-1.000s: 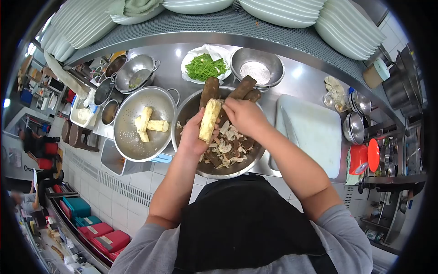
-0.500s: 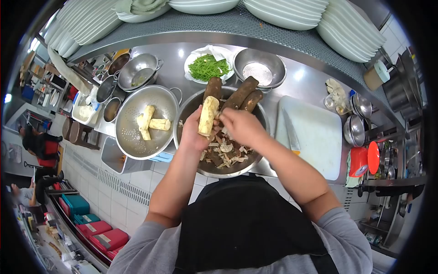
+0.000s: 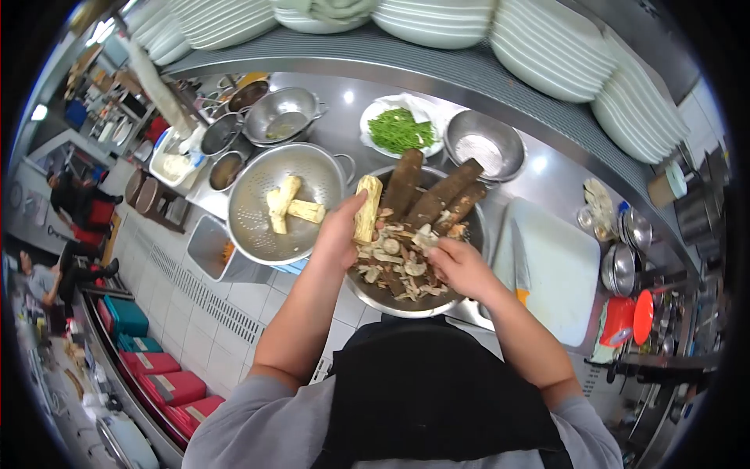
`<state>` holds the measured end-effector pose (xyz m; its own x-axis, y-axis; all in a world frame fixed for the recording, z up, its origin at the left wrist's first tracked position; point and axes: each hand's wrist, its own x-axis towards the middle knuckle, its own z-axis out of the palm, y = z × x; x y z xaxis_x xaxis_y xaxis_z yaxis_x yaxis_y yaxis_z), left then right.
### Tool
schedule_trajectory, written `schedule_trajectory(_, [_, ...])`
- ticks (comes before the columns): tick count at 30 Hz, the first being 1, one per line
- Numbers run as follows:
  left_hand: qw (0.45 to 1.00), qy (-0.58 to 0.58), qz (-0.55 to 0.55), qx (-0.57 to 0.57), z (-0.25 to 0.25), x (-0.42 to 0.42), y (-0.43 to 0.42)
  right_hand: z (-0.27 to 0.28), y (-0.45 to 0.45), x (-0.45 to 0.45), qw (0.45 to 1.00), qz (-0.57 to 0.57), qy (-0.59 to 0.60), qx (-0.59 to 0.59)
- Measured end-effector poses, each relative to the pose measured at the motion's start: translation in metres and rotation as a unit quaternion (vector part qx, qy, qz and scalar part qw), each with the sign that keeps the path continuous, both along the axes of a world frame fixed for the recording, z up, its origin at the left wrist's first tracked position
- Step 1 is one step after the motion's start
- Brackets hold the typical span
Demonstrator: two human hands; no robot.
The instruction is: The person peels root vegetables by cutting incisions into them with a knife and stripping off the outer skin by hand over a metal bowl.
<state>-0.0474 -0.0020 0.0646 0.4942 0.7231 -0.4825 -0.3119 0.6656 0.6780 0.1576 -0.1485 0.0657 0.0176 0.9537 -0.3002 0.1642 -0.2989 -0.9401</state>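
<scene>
My left hand (image 3: 341,234) is closed around a peeled, pale yellow root piece (image 3: 368,209), held upright over the left rim of a large metal bowl (image 3: 478,273). My right hand (image 3: 462,268) pinches a pale scrap of peel (image 3: 425,237) above that bowl. Brown and whitish peelings (image 3: 398,270) fill the bowl's near part. Several unpeeled brown roots (image 3: 442,195) lean against its far side. To the left, a metal colander (image 3: 251,234) contains peeled yellow root pieces (image 3: 286,205).
A white cutting board (image 3: 558,273) with a knife (image 3: 519,258) lies at right. Behind are a plate of chopped greens (image 3: 399,130) and a metal bowl with white contents (image 3: 500,133). Stacked plates (image 3: 437,22) line the shelf above. People sit at far left.
My right hand has moved away from the root, down and right, with a scrap of peel. The left hand keeps the root. The whole view has shifted with the camera.
</scene>
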Motion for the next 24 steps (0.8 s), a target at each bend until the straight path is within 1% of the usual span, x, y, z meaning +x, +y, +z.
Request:
schedule_trajectory(1, [0.995, 0.062, 0.014, 0.075, 0.009, -0.01, -0.001, -0.007, -0.003, 0.002, 1.0, -0.013, -0.005, 0.001])
schedule_trajectory(2, [0.981, 0.124, 0.027, 0.149, 0.013, -0.019, 0.001, -0.007, -0.009, 0.01, 0.999, -0.008, -0.015, -0.032])
schedule_trajectory(3, [0.97, 0.162, 0.025, 0.182, 0.004, -0.033, 0.009, -0.008, -0.012, 0.012, 0.996, -0.03, 0.022, -0.077])
schedule_trajectory(4, [0.958, 0.198, 0.065, 0.195, -0.004, -0.039, 0.015, -0.009, -0.016, 0.013, 0.989, -0.053, 0.058, -0.124])
schedule_trajectory(5, [0.936, 0.246, 0.079, 0.239, -0.013, -0.045, 0.017, -0.014, -0.018, 0.012, 0.99, -0.048, 0.057, -0.122])
schedule_trajectory(6, [0.909, 0.292, 0.093, 0.282, -0.011, -0.046, 0.015, -0.02, -0.019, 0.011, 0.983, -0.069, 0.104, -0.134])
schedule_trajectory(8, [0.804, 0.413, 0.089, 0.419, -0.027, -0.043, 0.012, -0.022, -0.018, 0.007, 0.968, -0.092, 0.181, -0.147])
schedule_trajectory(9, [0.771, 0.413, 0.098, 0.476, -0.031, -0.034, 0.003, -0.023, -0.016, 0.005, 0.962, -0.097, 0.21, -0.145])
schedule_trajectory(10, [0.824, 0.352, 0.068, 0.439, -0.025, -0.021, -0.011, -0.023, -0.015, 0.002, 0.955, -0.101, 0.238, -0.144])
schedule_trajectory(11, [0.848, 0.283, 0.048, 0.444, -0.037, -0.007, -0.024, -0.022, -0.013, 0.001, 0.957, -0.094, 0.234, -0.144])
schedule_trajectory(12, [0.853, 0.267, -0.011, 0.447, -0.032, 0.003, -0.04, -0.021, -0.011, 0.001, 0.953, -0.079, 0.254, -0.147])
schedule_trajectory(13, [0.849, 0.276, -0.064, 0.445, -0.02, 0.011, -0.053, -0.019, -0.009, 0.0, 0.948, -0.064, 0.274, -0.15])
schedule_trajectory(14, [0.872, 0.254, -0.126, 0.399, -0.005, 0.017, -0.063, -0.017, -0.008, -0.001, 0.949, -0.057, 0.27, -0.151])
schedule_trajectory(18, [0.877, 0.209, -0.152, 0.405, -0.032, 0.026, -0.061, -0.001, -0.01, -0.002, 0.954, -0.042, 0.249, -0.163])
schedule_trajectory(20, [0.881, 0.194, -0.163, 0.4, -0.038, 0.024, -0.056, 0.002, -0.014, 0.007, 0.955, 0.007, 0.243, -0.168])
schedule_trajectory(22, [0.863, 0.274, -0.123, 0.406, -0.028, 0.013, -0.049, 0.005, -0.019, 0.013, 0.95, 0.019, 0.257, -0.174])
schedule_trajectory(23, [0.871, 0.3, -0.147, 0.36, -0.022, 0.007, -0.046, 0.004, -0.022, 0.016, 0.957, -0.013, 0.241, -0.163])
schedule_trajectory(24, [0.872, 0.3, -0.147, 0.358, -0.023, 0.0, -0.046, 0.003, -0.025, 0.019, 0.961, -0.046, 0.226, -0.153])
